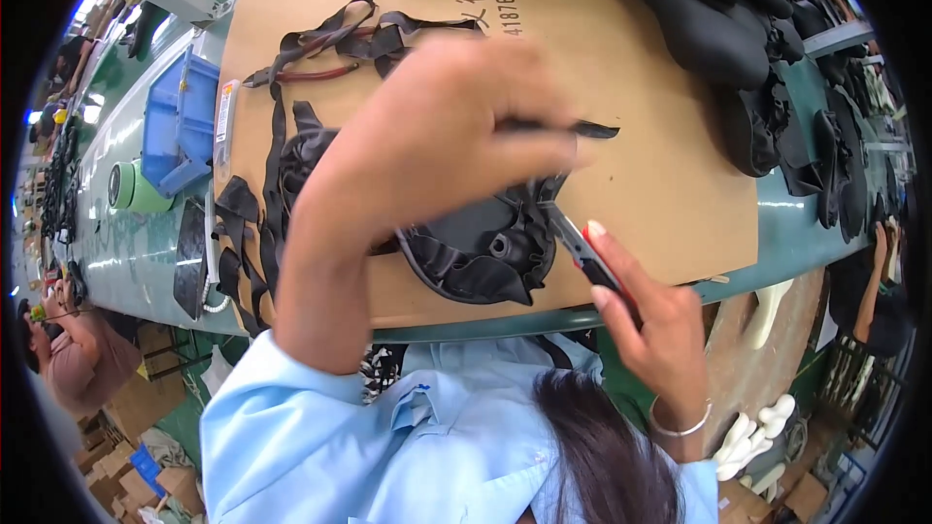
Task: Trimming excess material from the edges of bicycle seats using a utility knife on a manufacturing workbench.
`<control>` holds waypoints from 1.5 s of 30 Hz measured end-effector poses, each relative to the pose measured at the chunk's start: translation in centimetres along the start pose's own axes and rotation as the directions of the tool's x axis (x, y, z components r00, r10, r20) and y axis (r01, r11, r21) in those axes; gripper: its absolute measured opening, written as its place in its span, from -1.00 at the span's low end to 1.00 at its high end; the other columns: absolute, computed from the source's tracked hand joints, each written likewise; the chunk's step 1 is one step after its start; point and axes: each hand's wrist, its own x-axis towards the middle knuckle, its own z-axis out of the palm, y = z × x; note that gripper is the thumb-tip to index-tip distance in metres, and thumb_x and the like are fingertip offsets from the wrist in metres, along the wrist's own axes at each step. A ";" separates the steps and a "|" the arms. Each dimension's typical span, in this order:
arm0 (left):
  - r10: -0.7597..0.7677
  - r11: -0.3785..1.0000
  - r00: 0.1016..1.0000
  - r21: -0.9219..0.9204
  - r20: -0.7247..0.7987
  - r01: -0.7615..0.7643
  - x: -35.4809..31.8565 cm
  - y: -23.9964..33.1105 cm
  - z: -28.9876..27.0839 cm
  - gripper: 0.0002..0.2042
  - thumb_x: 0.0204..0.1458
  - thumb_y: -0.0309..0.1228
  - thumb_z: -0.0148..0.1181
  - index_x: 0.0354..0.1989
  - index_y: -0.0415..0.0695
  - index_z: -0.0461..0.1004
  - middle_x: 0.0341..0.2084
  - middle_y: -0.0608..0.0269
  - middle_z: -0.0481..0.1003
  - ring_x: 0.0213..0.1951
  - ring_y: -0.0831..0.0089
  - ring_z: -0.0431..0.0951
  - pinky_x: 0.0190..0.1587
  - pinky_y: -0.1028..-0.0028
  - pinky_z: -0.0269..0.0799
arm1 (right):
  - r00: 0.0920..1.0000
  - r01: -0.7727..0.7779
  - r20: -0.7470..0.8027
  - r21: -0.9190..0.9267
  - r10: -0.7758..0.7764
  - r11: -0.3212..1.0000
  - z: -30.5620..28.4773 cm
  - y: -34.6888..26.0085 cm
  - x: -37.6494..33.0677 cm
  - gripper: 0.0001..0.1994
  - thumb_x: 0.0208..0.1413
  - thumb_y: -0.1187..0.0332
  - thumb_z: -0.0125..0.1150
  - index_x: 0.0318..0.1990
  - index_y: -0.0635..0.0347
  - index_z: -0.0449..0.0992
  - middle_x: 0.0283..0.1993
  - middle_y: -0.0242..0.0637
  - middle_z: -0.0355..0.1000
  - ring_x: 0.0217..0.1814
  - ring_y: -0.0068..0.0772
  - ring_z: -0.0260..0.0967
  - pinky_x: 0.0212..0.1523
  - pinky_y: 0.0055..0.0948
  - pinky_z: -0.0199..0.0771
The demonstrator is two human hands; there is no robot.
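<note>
My left hand (437,141) is raised over a brown cardboard sheet (641,87) and pinches a thin black strip (592,129) that sticks out to the right of its fingers. Under it lies a black moulded part (485,247) with flaps of black covering folded over its rim. My right hand (650,315) grips a red-handled utility knife (582,250), its blade end against the right rim of the black part. A bracelet sits on that wrist.
Black trimmed scraps (243,223) and red-handled pliers (306,75) lie on the cardboard's left. A blue bin (180,121) and a green tape roll (131,186) stand further left. Black finished parts (699,15) pile up at the back right. Other people sit at the far left and right.
</note>
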 end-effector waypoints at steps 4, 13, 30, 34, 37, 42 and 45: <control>0.129 0.814 0.991 0.566 0.045 -0.132 -1.6 -1.1 2.5 -0.79 -0.36 -0.42 0.39 -0.56 -0.19 0.48 -0.49 0.20 0.36 -0.23 0.22 0.41 -0.14 0.30 0.34 | 0.995 0.078 0.067 -0.147 -0.069 0.986 -1.4 0.1 2.2 -0.52 0.14 0.44 0.08 0.25 0.05 0.32 -0.36 -0.14 0.53 -0.59 -0.41 0.42 -0.47 -0.43 0.41; 0.300 0.940 0.738 0.318 -0.605 -0.122 -0.3 -6.0 3.8 -0.84 -0.32 -0.51 0.31 -0.66 -0.22 0.40 -0.49 0.23 0.37 -0.37 0.30 0.37 -0.32 0.37 0.30 | 0.942 -0.334 0.174 0.445 0.285 0.831 2.0 -0.7 -0.7 -0.50 0.17 0.36 0.08 0.29 0.04 0.26 -0.38 -0.16 0.50 -0.60 -0.35 0.41 -0.52 -0.46 0.40; -0.448 0.730 0.825 -0.674 -0.344 0.115 -6.5 0.4 2.4 -0.63 0.22 -0.19 -0.08 -0.40 -0.25 0.50 -0.44 0.23 0.46 -0.29 0.55 0.41 -0.19 0.50 0.29 | 0.912 0.346 0.250 -0.038 -0.326 0.938 -4.0 3.4 7.1 -0.48 -0.03 0.43 0.20 0.17 -0.18 0.44 -0.07 -0.27 0.52 -0.37 -0.12 0.47 -0.39 -0.35 0.42; -0.436 0.530 0.894 -0.831 -0.098 0.167 -2.7 -3.3 0.8 -0.56 0.27 -0.17 -0.24 -0.56 -0.21 0.35 -0.68 0.28 0.40 -0.61 0.51 0.39 -0.49 0.52 0.30 | 0.928 0.240 0.323 -0.143 -0.184 0.960 -3.6 0.7 5.8 -0.40 -0.02 0.45 0.17 0.25 -0.17 0.33 -0.24 -0.23 0.54 -0.44 -0.11 0.44 -0.46 -0.28 0.36; -0.382 0.507 0.857 -0.854 -0.347 -0.120 -1.2 -6.1 -2.6 -0.74 0.20 -0.28 -0.12 -0.50 -0.13 0.27 -0.67 0.33 0.27 -0.63 0.53 0.22 -0.55 0.50 0.16 | 0.958 0.190 0.244 -0.158 -0.148 0.969 -2.9 -1.1 2.7 -0.41 0.03 0.43 0.16 0.28 -0.11 0.29 -0.45 -0.15 0.50 -0.52 -0.15 0.43 -0.51 -0.28 0.31; -0.343 0.529 0.728 -0.762 -0.594 -0.373 -1.4 -3.4 -3.8 -0.71 0.12 -0.26 0.06 -0.55 -0.19 0.29 -0.73 0.22 0.33 -0.68 0.40 0.26 -0.55 0.44 0.21 | 0.985 -0.054 0.136 -0.348 0.107 0.936 -2.2 -4.4 -0.7 -0.44 0.08 0.36 0.19 0.28 -0.06 0.28 -0.63 -0.21 0.38 -0.67 -0.19 0.34 -0.57 -0.28 0.23; -0.097 0.958 0.991 0.262 -0.097 0.119 -2.4 -0.9 -1.2 -0.69 -0.06 -0.20 0.25 -0.52 -0.25 0.45 -0.56 0.21 0.46 -0.50 0.38 0.35 -0.32 0.45 0.28 | 0.984 -0.038 0.151 -0.363 0.099 0.931 -3.2 -4.9 0.8 -0.47 0.08 0.38 0.16 0.26 -0.04 0.31 -0.59 -0.18 0.41 -0.62 -0.13 0.36 -0.54 -0.27 0.25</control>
